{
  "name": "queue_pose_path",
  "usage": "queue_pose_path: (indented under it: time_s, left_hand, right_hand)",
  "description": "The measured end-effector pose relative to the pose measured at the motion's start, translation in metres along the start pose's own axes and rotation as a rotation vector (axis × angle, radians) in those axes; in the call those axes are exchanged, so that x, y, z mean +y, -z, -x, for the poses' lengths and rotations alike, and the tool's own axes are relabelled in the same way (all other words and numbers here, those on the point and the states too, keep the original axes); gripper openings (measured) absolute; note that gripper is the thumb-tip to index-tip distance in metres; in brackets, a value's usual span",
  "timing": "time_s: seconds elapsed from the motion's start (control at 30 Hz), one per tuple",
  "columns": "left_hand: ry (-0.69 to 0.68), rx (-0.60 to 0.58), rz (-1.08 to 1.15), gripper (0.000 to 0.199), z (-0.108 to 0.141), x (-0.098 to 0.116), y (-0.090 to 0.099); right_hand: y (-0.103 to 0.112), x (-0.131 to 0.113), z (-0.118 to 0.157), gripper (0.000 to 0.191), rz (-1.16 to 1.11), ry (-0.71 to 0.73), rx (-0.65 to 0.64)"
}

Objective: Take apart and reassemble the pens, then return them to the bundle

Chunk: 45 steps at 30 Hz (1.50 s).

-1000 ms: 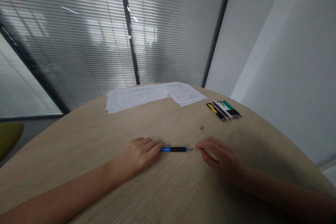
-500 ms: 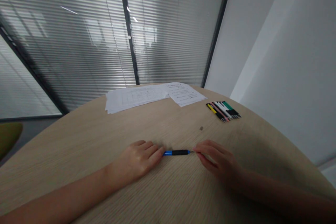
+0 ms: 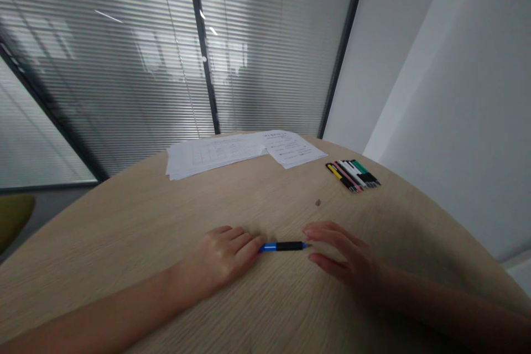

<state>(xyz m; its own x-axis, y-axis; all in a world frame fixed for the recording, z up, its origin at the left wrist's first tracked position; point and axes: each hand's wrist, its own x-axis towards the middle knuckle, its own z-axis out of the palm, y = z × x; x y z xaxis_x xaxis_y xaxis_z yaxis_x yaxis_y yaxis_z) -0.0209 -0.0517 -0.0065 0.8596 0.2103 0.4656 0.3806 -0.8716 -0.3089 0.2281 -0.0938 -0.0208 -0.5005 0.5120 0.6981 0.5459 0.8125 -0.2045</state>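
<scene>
A blue pen (image 3: 289, 246) with a black grip lies sideways just above or on the wooden table (image 3: 174, 215), its tip pointing right. My left hand (image 3: 228, 251) is closed around the pen's back end, which the fingers hide. To the right, my right hand (image 3: 342, 251) is open, thumb and fingers parted on either side of the pen's tip. I see a gap between those fingers and the tip.
Several pens (image 3: 352, 176) lie side by side at the right of the table. A small dark scrap (image 3: 318, 202) sits nearer to me. Printed sheets of paper (image 3: 215, 155) lie at the far edge. A yellow-green chair (image 3: 15, 215) stands at the left.
The fingers of my right hand have parted and let go of the pen's tip. My left hand and the pen have shifted slightly right and towards me.
</scene>
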Motion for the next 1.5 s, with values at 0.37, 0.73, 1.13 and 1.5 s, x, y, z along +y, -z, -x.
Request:
queue_pose_path:
  time_s: [0.37, 0.73, 1.13, 1.5]
  left_hand:
    - [0.359, 0.021, 0.298, 0.022, 0.002, -0.007, 0.001]
    - [0.327, -0.014, 0.319, 0.023, 0.002, -0.007, 0.0]
    - [0.219, -0.026, 0.216, 0.018, -0.001, 0.0, 0.0]
    - [0.145, 0.029, 0.163, 0.016, -0.003, 0.005, 0.001]
  right_hand:
    - [-0.004, 0.086, 0.005, 0.038, 0.222, -0.41, -0.114]
    - [-0.001, 0.079, 0.001, 0.021, 0.146, -0.316, -0.194]
    - [0.012, -0.004, -0.012, 0.006, -0.265, -0.405, -0.012]
    - [0.006, -0.017, -0.011, 0.011, -0.218, -0.288, 0.086]
